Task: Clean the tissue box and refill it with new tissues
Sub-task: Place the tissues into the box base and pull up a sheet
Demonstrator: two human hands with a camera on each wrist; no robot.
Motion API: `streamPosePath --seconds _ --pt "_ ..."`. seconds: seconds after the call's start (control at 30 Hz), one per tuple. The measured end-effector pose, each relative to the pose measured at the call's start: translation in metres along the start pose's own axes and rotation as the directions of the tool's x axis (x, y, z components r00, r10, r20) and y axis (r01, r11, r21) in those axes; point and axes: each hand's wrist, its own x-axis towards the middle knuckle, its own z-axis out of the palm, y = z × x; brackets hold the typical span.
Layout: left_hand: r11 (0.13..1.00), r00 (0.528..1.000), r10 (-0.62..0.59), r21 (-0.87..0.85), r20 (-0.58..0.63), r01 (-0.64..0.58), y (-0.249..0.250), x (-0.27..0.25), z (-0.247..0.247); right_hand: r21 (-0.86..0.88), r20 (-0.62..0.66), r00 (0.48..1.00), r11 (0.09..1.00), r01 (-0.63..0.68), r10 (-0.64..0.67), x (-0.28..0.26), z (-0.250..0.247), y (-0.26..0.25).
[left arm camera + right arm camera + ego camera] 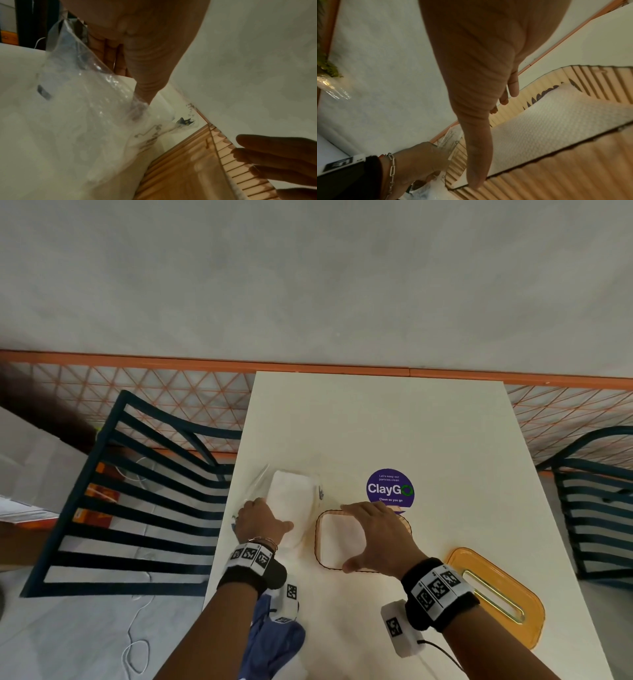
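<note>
A peach ribbed tissue box (319,546) stands open on the table, with white tissues (339,539) inside. My right hand (373,535) spans its top, fingers over the far rim and thumb at the near rim, holding it. The right wrist view shows that hand (489,142) across the box (565,175) and the tissues (547,119). Left of the box lies a tissue pack (294,501) in loose clear plastic. My left hand (263,518) grips its near end, thumb on top. In the left wrist view that hand (126,75) pinches the pack (77,121). The orange lid (496,594) lies at right.
A blue cloth (274,638) hangs at the table's near left edge (219,542). A purple round sticker (389,489) is stuck behind the box. Dark slatted chairs stand left (130,508) and right (599,508) of the table. A wall runs along the far end.
</note>
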Motion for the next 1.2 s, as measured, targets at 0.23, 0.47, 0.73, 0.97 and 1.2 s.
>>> streamPosePath --seconds 0.23,0.47,0.73,0.97,1.2 --pt "0.990 0.998 -0.034 -0.139 0.044 0.040 -0.003 0.006 -0.006 0.027 -0.009 1.000 1.000 0.003 -0.002 0.001 0.000 -0.001" --pt "0.925 0.996 0.050 -0.379 0.071 -0.020 -0.011 -0.005 -0.016 0.129 -0.100 0.990 0.986 0.107 -0.095 0.011 -0.012 -0.015" --pt "0.763 0.970 0.230 -0.605 -0.079 -0.230 -0.027 -0.046 -0.066 0.414 -0.044 0.996 0.909 -0.052 0.077 0.059 -0.031 -0.046" --pt "0.633 0.945 0.321 -0.729 -0.059 -0.261 -0.044 -0.055 -0.110 0.816 0.227 0.972 0.558 -0.151 -0.069 0.078 -0.043 -0.067" --pt "0.586 0.972 0.226 -0.789 -0.059 -0.184 -0.039 -0.034 -0.094 0.741 0.103 0.995 0.666 -0.081 0.007 0.106 -0.014 -0.066"
